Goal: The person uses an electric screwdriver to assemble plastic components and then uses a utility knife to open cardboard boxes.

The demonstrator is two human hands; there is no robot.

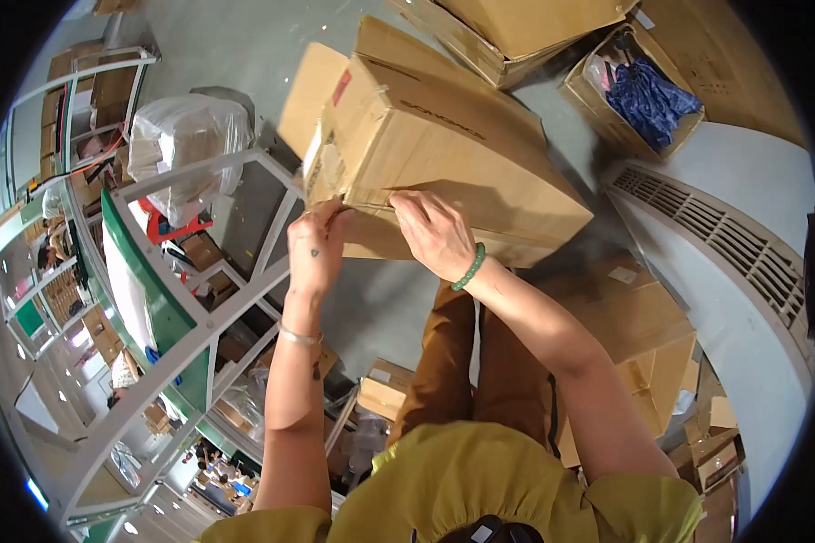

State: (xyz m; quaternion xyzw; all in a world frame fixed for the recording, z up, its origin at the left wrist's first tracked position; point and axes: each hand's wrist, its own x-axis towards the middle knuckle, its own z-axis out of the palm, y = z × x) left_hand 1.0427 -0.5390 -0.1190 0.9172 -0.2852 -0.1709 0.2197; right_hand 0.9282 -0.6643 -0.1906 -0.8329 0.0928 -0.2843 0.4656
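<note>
Grey floor (272, 45) of a cluttered workroom, large cardboard box (466, 163) at twelve o'clock, long axis running ten to four, open flap (310, 95) toward ten, left hand (315, 246) and right hand (435, 235) at its near edge, fingertips bunched, item pinched cannot be told.

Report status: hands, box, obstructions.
Left hand and right hand at near edge of large cardboard box, fingers curled, exact grip unclear. Box flap jutting out, far left. White metal frame close, left side.

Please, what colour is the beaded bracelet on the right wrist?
The beaded bracelet is green, as the head view shows.
</note>
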